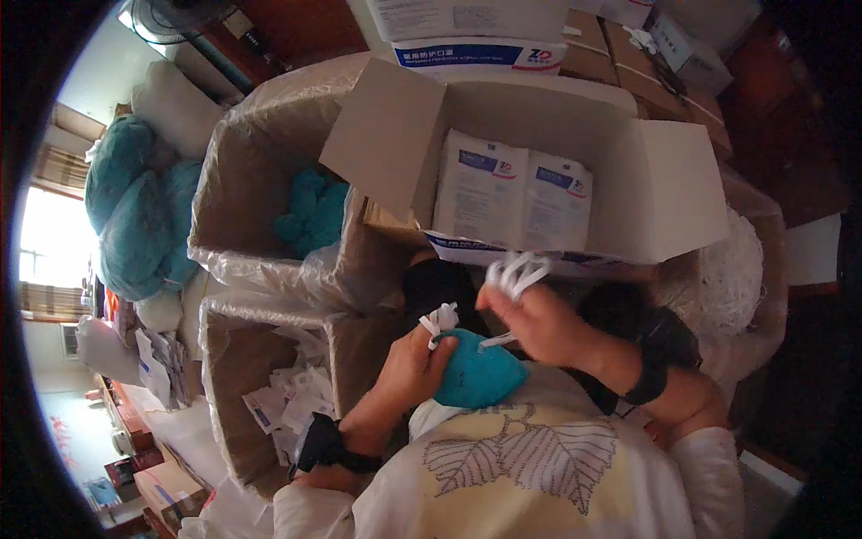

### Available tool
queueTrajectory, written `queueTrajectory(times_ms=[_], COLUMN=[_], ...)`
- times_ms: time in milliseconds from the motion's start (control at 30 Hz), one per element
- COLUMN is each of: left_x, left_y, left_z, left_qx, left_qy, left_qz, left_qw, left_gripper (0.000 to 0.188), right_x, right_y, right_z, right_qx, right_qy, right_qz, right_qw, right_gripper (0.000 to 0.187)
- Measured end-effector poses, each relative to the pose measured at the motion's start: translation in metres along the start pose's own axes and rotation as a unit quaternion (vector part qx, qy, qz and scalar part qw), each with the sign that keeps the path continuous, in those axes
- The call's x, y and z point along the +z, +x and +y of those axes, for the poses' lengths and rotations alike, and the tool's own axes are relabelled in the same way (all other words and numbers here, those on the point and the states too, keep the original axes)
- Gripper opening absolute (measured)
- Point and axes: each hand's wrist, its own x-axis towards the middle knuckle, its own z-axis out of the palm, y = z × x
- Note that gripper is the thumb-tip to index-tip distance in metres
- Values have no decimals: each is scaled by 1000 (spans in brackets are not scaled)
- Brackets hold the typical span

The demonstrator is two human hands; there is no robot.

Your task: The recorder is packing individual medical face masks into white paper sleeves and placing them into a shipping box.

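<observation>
My left hand [409, 364] grips a teal cup-shaped face mask [480, 373] against my chest, with a bunch of white strap [440, 319] sticking up above the fingers. My right hand [539, 323] pinches white elastic straps [519, 271] that run down to the mask. Just beyond both hands stands an open white carton [664, 198] holding two white sealed packets [512, 198] upright.
A plastic-lined cardboard box [238, 171] at the left holds teal masks [314, 211]. A second lined box [233, 359] below it holds torn white wrappers [292, 404]. Brown cartons [628, 63] are stacked behind. Teal bagged bundles [135, 216] lie far left.
</observation>
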Motion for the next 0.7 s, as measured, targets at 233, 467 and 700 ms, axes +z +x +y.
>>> queueTrajectory(times_ms=[233,467,700], left_x=[-45,-43,-50], left_y=[-2,-10,-15], left_z=[17,32,17], left_qx=[128,44,-236], left_qy=[55,24,-308], left_qz=[-263,-379,-74], left_qw=[955,924,919], left_gripper=[33,29,29], right_x=[-14,-64,-123], right_y=[-31,-94,-111], right_z=[-39,-15,3], right_qx=[14,-3,164], right_qy=[-268,-371,-379], right_qz=[-382,-440,-159], right_qw=[884,818,897], right_gripper=[30,17,12])
